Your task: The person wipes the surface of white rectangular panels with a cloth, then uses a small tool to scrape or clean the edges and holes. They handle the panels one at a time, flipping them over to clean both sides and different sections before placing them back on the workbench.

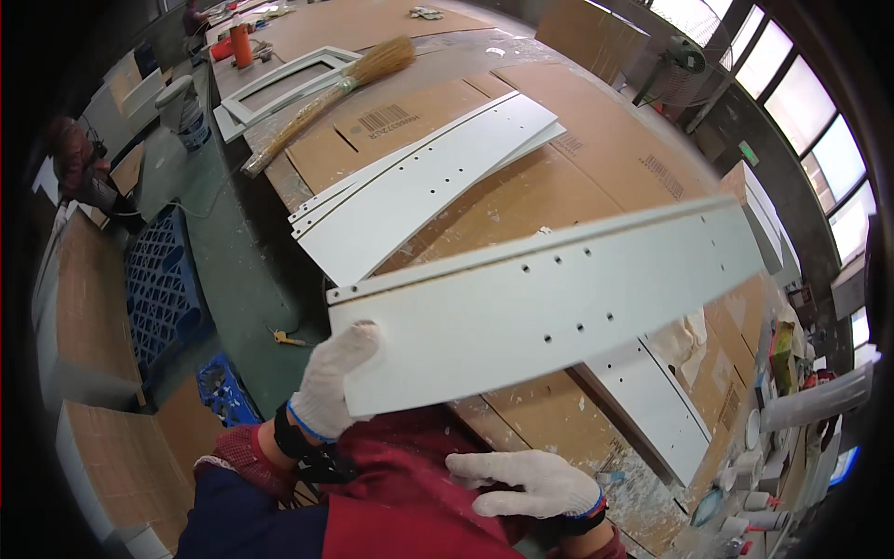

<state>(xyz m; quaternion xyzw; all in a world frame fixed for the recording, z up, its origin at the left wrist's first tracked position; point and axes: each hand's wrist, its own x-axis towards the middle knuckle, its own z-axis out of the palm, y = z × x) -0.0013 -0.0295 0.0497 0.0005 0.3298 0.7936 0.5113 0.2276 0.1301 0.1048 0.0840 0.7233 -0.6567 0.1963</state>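
Observation:
My left hand (341, 380), in a white knit glove, grips the near left end of a long white board (466, 326), thumb on its upper face. The board is drilled with several small holes and has a groove along its far edge. It hangs tilted over the cardboard-covered table. My right hand (527, 484), also gloved, is apart from the board and holds nothing; its fingers are spread in front of my red apron (419, 466). Beyond the held board lies a small stack of similar white boards (419, 186). Another drilled white board (647, 396) lies partly under it on the right.
A straw broom (345, 88) and a white frame (289, 84) lie at the table's far left. Blue plastic pallets (166, 289) stand on the left floor. Cups and tools (754, 466) crowd the right edge. A fan (684, 61) stands far right; a person (84, 163) is at far left.

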